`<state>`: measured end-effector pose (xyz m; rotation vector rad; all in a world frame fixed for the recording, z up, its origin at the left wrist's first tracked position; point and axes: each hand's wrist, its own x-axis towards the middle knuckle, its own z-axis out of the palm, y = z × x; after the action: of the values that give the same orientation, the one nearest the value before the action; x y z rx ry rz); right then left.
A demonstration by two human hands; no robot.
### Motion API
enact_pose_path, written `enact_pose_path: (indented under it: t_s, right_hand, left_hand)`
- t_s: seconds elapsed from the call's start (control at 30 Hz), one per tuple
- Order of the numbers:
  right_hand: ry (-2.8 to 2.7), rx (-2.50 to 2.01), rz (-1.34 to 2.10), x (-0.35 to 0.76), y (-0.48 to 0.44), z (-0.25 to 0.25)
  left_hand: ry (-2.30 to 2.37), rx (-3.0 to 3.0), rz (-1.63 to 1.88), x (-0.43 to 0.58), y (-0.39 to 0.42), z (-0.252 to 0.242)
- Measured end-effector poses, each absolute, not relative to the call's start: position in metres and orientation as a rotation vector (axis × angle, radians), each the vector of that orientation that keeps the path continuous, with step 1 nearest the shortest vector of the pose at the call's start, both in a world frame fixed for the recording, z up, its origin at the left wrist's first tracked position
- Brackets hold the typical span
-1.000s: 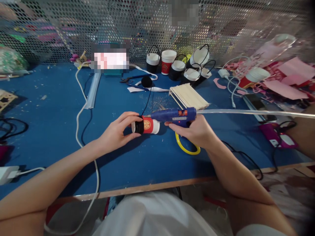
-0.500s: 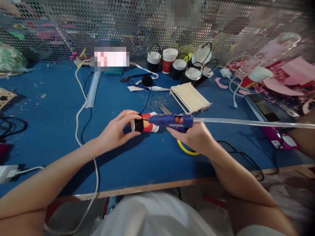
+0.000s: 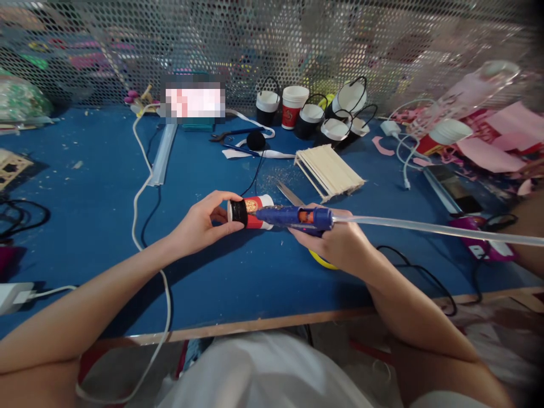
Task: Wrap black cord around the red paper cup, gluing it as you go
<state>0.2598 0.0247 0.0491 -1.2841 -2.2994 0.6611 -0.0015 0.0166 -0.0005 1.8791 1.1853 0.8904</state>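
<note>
My left hand (image 3: 208,221) is closed around the base end of a red and white paper cup (image 3: 266,202), which lies on its side. Black cord (image 3: 240,213) is wound around that end of the cup, and its strand runs back to a black ball of cord (image 3: 255,140). In my right hand (image 3: 340,238) is a blue hot glue gun (image 3: 293,217), its nozzle close against the cup beside the cord. A long clear glue stick (image 3: 408,227) sticks out of the gun's rear. Scissors (image 3: 290,194) with a yellow handle lie partly hidden under my right hand.
Several black-wrapped cups (image 3: 309,120) with cord handles stand at the back before a mesh panel. A bundle of wooden sticks (image 3: 330,170) lies behind the gun. Pliers (image 3: 236,135), clear glue sticks (image 3: 163,156), a white cable (image 3: 136,221) and a phone (image 3: 453,190) surround the work.
The cup has turned slightly in my left hand, whose fingers have shifted on the corded end. The glue gun has moved slightly down, and its trailing glue stick slants lower to the right.
</note>
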Motion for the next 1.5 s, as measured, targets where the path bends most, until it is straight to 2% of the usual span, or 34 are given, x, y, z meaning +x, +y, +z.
enact_pose_path:
  t_s: [0.23, 0.53, 1.0, 1.5]
  right_hand:
    - [-2.291, -1.239, 0.455, 0.2592, 0.0241, 0.0475]
    - [-2.244, -1.178, 0.382, 0.2565, 0.0268, 0.0474]
    - [-2.371, -1.104, 0.193, 0.2629, 0.0266, 0.0492]
    - [-2.372, -1.074, 0.236, 0.2637, 0.0229, 0.055]
  left_hand:
    - [1.115, 2.036, 0.945, -0.0021, 0.0159, -0.0016]
    - [1.097, 2.393, 0.921, 0.0015, 0.0106, 0.005]
    - [1.068, 2.588, 0.848, 0.0015, 0.0114, 0.0044]
    - [1.032, 2.615, 0.806, 0.0019, 0.011, 0.0038]
